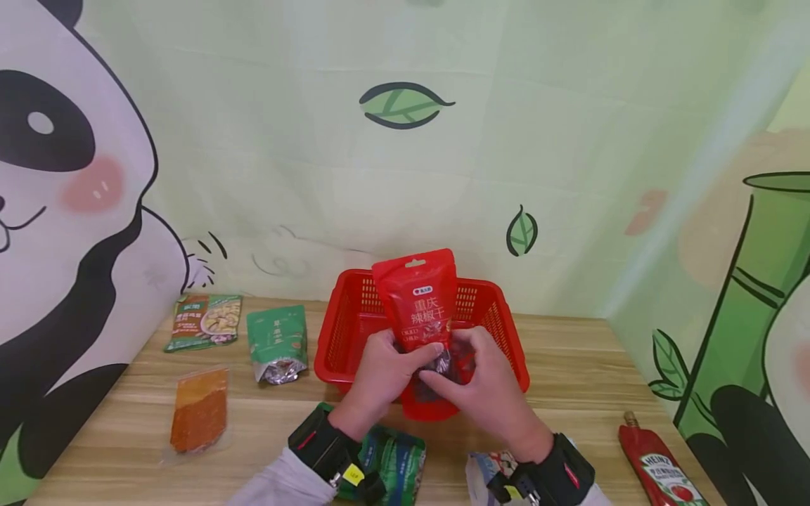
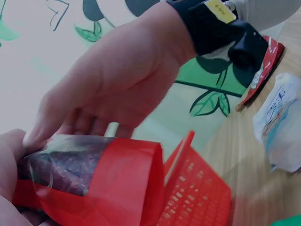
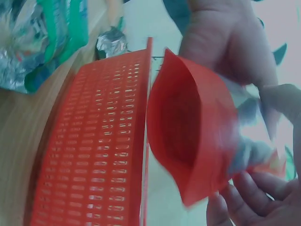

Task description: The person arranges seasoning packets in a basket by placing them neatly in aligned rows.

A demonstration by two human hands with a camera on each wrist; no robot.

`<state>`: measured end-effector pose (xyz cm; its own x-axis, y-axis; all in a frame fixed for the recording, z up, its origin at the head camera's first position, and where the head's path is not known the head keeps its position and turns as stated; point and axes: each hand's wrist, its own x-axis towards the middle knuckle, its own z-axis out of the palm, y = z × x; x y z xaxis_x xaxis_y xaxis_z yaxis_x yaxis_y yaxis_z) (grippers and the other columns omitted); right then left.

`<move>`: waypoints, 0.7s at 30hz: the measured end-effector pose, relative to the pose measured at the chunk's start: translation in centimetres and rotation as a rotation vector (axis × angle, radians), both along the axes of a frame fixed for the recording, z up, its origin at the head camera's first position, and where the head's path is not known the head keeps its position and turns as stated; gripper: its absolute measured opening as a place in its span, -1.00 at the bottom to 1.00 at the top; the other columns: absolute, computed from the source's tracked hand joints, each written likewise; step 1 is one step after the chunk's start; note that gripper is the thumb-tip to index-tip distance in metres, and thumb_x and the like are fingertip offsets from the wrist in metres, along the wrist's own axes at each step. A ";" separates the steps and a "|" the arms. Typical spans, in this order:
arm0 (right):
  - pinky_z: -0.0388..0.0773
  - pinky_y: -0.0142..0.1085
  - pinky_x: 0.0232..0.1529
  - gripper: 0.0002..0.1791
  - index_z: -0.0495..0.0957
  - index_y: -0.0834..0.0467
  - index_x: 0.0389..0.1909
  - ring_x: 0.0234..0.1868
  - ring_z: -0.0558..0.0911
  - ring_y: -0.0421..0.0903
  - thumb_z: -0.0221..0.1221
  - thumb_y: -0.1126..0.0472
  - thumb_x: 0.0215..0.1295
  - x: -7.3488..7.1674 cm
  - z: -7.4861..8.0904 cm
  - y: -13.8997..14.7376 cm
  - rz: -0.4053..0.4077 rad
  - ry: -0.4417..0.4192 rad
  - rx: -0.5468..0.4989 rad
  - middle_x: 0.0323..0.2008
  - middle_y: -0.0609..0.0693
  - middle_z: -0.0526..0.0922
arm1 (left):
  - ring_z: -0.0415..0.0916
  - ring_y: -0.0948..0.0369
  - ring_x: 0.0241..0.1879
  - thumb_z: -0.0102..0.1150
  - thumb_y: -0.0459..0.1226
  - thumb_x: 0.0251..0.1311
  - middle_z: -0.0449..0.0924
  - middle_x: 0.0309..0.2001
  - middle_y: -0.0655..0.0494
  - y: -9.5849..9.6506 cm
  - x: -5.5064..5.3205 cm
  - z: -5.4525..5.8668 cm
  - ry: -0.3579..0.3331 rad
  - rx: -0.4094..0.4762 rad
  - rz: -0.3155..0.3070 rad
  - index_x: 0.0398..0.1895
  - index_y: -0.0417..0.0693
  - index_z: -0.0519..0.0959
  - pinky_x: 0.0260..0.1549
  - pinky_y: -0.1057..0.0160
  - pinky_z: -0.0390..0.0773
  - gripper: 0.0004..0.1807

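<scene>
A red pouch of dried chilies (image 1: 414, 295) is held upright, its clear window low on the front, over the front of a red plastic basket (image 1: 327, 337). My left hand (image 1: 382, 372) grips the pouch's left side, thumb across the front. On the other side my right hand (image 1: 490, 386) holds it too, its thumb over the window. The right wrist view shows the pouch's folded base (image 3: 214, 127) beside the basket wall (image 3: 94, 136). Fingers behind the pouch are partly hidden. In the left wrist view, the dark contents show through the window (image 2: 66, 167).
Left of the basket lie a green pouch (image 1: 277, 341), a green-brown packet (image 1: 205, 323) and a clear bag of orange-brown seasoning (image 1: 200, 411). Nearer are a green package (image 1: 395, 460) and a white-blue packet (image 1: 484, 474), partly behind my wrists. A ketchup pouch (image 1: 661, 464) lies right.
</scene>
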<state>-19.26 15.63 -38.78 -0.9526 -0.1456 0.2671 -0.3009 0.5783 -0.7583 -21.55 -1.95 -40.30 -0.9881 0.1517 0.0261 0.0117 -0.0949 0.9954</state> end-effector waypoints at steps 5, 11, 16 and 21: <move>0.71 -0.20 0.03 -0.28 0.44 -0.06 0.28 0.06 0.61 -0.01 0.47 -0.14 0.13 -0.8 0.1 1.0 0.024 -0.143 -0.143 0.06 -0.06 0.61 | 0.66 0.11 0.05 0.52 0.05 0.08 0.70 0.13 0.13 -1.2 -0.3 0.4 -0.019 -0.050 -0.045 0.25 0.07 0.51 0.10 0.00 0.67 -0.31; 0.68 -0.08 0.14 -0.36 0.44 -0.05 0.33 0.19 0.61 0.05 0.39 -0.07 0.27 -1.6 0.3 1.6 0.073 -0.245 -0.360 0.21 -0.01 0.60 | 0.65 0.11 0.05 0.53 0.02 0.07 0.69 0.13 0.15 -2.0 -0.1 0.9 -0.017 -0.135 -0.168 0.26 0.08 0.49 0.10 -0.03 0.67 -0.31; 0.68 -0.06 0.12 -0.29 0.37 -0.09 0.35 0.24 0.60 0.06 0.43 -0.05 0.22 -1.7 0.7 1.5 0.121 -0.325 -0.440 0.25 -0.06 0.59 | 0.68 0.13 0.00 0.55 0.00 0.06 0.72 0.09 0.17 -2.3 0.4 1.0 0.019 -0.219 -0.286 0.22 0.08 0.53 0.05 0.01 0.70 -0.35; 0.69 -0.04 0.09 -0.19 0.28 -0.10 0.35 0.27 0.56 0.08 0.48 -0.01 0.14 -1.4 1.3 1.0 0.171 -0.372 -0.468 0.27 -0.05 0.54 | 0.71 0.13 -0.05 0.53 -0.05 0.11 0.76 0.04 0.18 -2.2 0.6 0.9 0.094 -0.223 -0.358 0.16 0.09 0.58 0.00 0.08 0.72 -0.44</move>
<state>-20.63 16.65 -37.49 -0.9676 -0.2523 -0.0057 -0.0271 0.1263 -0.9916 -20.99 -4.18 -39.39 -0.8670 0.4966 0.0416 0.1090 0.1075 0.9882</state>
